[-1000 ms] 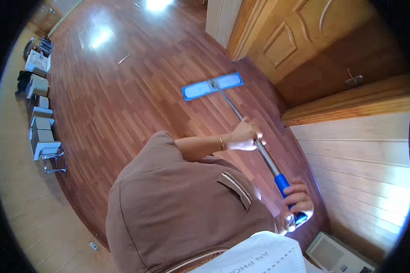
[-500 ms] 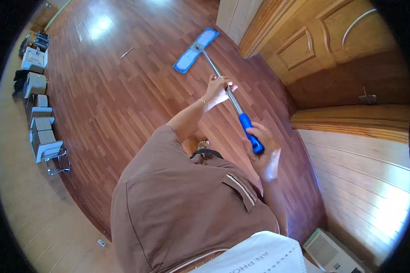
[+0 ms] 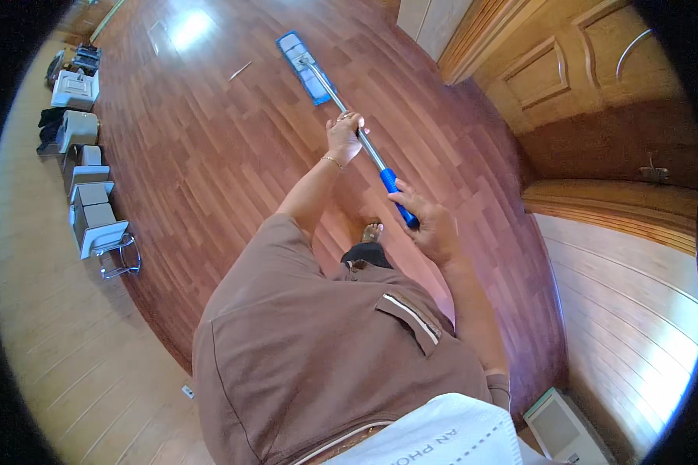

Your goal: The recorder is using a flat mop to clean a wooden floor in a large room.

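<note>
- Mostly, the view is floor (image 3: 202, 155): reddish-brown wood-look boards in staggered lengths, glossy, with a bright glare (image 3: 191, 29) near the top.
- The mop (image 3: 371, 147) reaches out over it, its flat blue-edged head (image 3: 319, 91) lying on the boards at a slant, upper middle of the view.
- The left hand (image 3: 344, 136) is clamped round the metal pole, partway down — a thin bracelet (image 3: 333, 161) circles that wrist.
- The right hand (image 3: 434, 231) is curled on the blue grip (image 3: 388, 182), at the pole's near end; the two hands are apart.
- A thin pale strip (image 3: 241, 71) lies on the boards, left of the mop's head and not touching it.
- Below the grip, a bare foot (image 3: 372, 232) stands on the floor.
- To the right is a brown panelled door (image 3: 527, 77) with a metal handle (image 3: 654, 172); nearer, a pale plank wall (image 3: 620, 279) catches strong light.
- A pale box (image 3: 554, 422) stands at the lower right, by that wall.
- Along the left edge run white units (image 3: 105, 236) and a chrome-framed stool (image 3: 119, 257) — beside them, a cream surface (image 3: 46, 271) with seams.
</note>
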### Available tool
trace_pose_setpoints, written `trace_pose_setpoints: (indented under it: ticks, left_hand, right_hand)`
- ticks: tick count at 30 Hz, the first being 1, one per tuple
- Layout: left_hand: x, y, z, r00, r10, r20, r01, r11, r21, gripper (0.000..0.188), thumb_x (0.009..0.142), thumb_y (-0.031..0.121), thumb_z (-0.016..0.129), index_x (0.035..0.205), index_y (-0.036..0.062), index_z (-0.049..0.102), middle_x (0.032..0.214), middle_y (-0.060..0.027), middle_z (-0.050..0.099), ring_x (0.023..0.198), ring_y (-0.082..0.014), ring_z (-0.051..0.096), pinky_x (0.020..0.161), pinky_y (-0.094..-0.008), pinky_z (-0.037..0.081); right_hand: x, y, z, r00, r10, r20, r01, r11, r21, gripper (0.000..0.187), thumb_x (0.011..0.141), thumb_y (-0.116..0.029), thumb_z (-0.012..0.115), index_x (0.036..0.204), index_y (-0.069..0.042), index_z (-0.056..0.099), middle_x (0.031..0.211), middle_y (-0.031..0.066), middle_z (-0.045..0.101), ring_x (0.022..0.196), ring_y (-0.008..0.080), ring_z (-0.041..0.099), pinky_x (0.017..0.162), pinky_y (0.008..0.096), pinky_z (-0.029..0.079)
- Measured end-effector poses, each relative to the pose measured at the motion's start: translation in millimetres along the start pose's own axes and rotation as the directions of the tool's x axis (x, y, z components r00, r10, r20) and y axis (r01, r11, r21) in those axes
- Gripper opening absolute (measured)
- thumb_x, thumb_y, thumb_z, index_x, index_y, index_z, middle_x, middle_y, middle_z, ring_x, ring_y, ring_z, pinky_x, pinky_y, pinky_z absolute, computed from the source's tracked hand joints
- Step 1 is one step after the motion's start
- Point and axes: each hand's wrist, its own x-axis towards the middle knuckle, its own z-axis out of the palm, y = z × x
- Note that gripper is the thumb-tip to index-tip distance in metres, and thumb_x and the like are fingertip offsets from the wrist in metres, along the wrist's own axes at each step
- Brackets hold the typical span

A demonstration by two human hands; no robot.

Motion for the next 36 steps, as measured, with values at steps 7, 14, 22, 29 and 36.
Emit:
trace_pose_setpoints:
  ticks: [7,14,22,29,36]
  left_hand:
    - [-53.2,17.4,-18.8,0.962,0.23,0.15,-0.175,0.091,0.98,0.02,0.072,0.021,0.07,0.087,0.0166,0.058,0.098,-0.0018,0.064,0.112,-0.0265,0.054,0.082,-0.0448,0.042]
    - [-72.3,16.5,-39.9,0.951,0.242,0.193,-0.201,0.008,0.98,0.009,0.074,0.021,0.067,0.079,0.0135,0.065,0.087,-0.0081,0.065,0.093,-0.0316,0.06,0.077,-0.0397,0.05]
    - [-81.5,-17.8,-13.4,0.895,-0.025,0.445,-0.445,0.001,0.895,0.018,0.077,0.029,0.064,0.068,0.0134,0.064,0.073,-0.0103,0.064,0.079,-0.0319,0.062,0.08,-0.0434,0.047]
    - [-120.8,-29.8,71.9,0.667,-0.127,0.734,-0.702,0.225,0.676,0.02,0.074,0.029,0.07,0.069,0.0112,0.063,0.07,-0.0099,0.063,0.075,-0.0304,0.062,0.077,-0.0425,0.047]
    - [-183.9,-31.3,166.9,0.232,-0.247,0.941,-0.87,0.38,0.314,0.027,0.076,0.032,0.068,0.065,0.0093,0.059,0.07,-0.012,0.061,0.074,-0.0318,0.061,0.071,-0.0449,0.047]
  right_hand:
    - [-23.3,-5.7,-7.5,0.994,-0.007,0.106,-0.003,0.995,0.096,0.029,0.083,-0.015,0.067,0.112,-0.011,0.064,0.129,0.015,0.057,0.119,0.0287,0.055,0.096,0.0365,0.047]
    - [-63.1,-54.0,-28.8,0.995,0.028,0.099,-0.035,0.997,0.07,0.029,0.083,-0.012,0.068,0.111,-0.01,0.064,0.127,0.0147,0.058,0.118,0.0275,0.056,0.095,0.0369,0.047]
    - [-131.0,-76.6,-21.3,0.939,0.255,-0.232,-0.226,0.964,0.142,0.027,0.076,-0.003,0.069,0.102,-0.006,0.063,0.118,0.0131,0.064,0.111,0.0289,0.061,0.091,0.0369,0.049]
    - [-209.9,-130.9,9.7,0.801,0.409,-0.437,-0.448,0.894,0.015,0.022,0.076,-0.008,0.07,0.097,-0.005,0.063,0.114,0.0151,0.065,0.098,0.0329,0.065,0.082,0.0373,0.051]
    - [-273.0,-199.5,35.7,0.612,0.474,-0.632,-0.631,0.775,-0.029,0.027,0.067,-0.007,0.071,0.093,-0.004,0.062,0.112,0.0184,0.065,0.087,0.0346,0.066,0.078,0.0384,0.05]
